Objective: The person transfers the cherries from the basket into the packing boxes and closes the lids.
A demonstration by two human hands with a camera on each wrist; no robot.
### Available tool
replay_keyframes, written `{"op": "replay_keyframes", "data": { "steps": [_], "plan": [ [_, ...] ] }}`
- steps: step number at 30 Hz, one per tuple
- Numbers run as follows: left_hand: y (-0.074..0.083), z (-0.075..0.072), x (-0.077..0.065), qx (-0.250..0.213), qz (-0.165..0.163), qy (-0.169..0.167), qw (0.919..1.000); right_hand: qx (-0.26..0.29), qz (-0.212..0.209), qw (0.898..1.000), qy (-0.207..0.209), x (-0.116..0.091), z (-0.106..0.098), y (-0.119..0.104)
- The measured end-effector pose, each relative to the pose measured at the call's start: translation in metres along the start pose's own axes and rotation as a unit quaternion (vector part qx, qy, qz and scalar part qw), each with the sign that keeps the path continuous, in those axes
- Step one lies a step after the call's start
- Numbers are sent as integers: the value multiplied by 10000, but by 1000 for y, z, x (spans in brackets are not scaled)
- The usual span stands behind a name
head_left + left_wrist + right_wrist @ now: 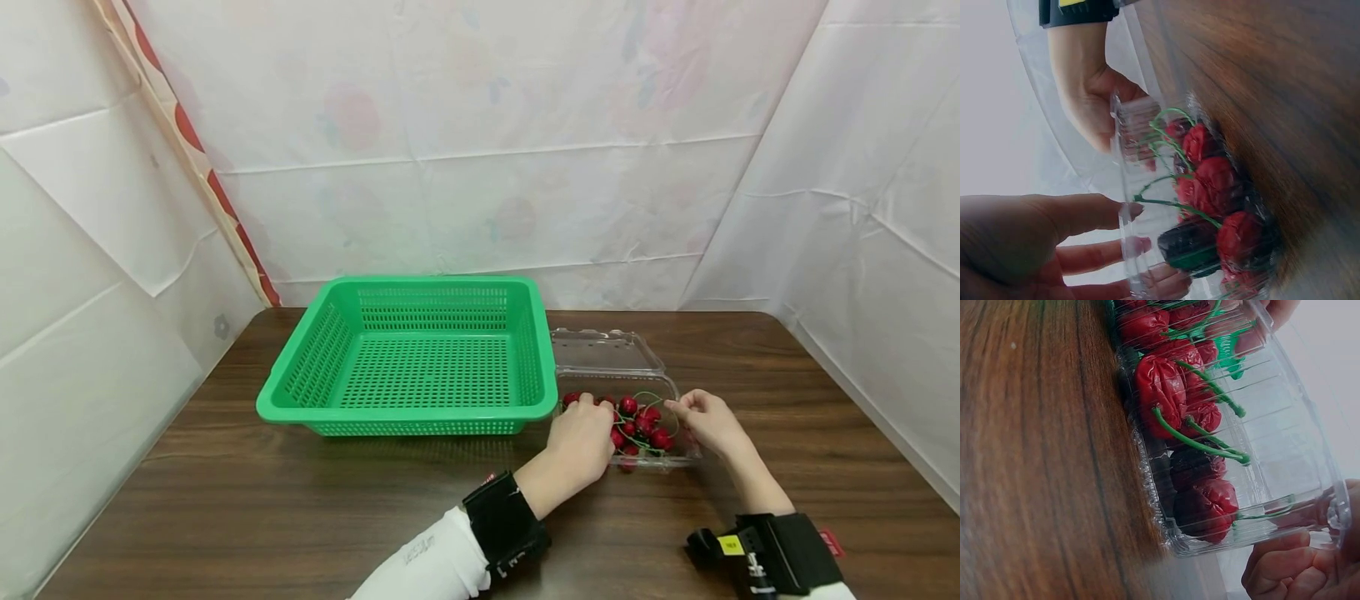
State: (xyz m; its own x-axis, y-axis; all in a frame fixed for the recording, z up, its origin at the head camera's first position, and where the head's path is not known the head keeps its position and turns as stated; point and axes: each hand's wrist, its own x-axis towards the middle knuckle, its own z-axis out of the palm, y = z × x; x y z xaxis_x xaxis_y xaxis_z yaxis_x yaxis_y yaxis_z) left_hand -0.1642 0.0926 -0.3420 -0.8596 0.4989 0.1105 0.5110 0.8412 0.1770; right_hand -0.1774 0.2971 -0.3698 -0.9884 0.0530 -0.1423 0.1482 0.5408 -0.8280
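Note:
A clear plastic clamshell box point(667, 460) stands on the table with its lid point(603, 354) folded back. Inside lie several red cherries point(643, 423) with thin green stems point(1200, 440), some cherries darker than others. My left hand point(581, 442) reaches over the box's left part, its extended fingers point(1100, 253) and thumb past the rim and near a dark cherry point(1191, 244). At the right side wall, my right hand point(708, 421) grips the box near its corner, with curled fingers point(1285, 569) outside. A cherry stem runs close to its fingertips.
A large green plastic basket point(442, 414) with perforated walls stands just left of the box, bare inside. The dark wood table point(315, 500) meets pale curtain-like sheets point(465, 200) at the back and sides.

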Motion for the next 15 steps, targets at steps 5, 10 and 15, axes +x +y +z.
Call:
{"op": "replay_keyframes", "data": {
  "steps": [5,10,15],
  "plan": [
    [4,-4,-10,121,250,434,9987,-36,-59,10000,40,0,-2,3],
    [3,-8,-21,-15,418,780,9961,-116,-116,9999,46,-2,-3,5],
    [-5,-10,-34,-271,480,972,9937,-218,-118,9997,22,-5,-3,5]
  ]
}}
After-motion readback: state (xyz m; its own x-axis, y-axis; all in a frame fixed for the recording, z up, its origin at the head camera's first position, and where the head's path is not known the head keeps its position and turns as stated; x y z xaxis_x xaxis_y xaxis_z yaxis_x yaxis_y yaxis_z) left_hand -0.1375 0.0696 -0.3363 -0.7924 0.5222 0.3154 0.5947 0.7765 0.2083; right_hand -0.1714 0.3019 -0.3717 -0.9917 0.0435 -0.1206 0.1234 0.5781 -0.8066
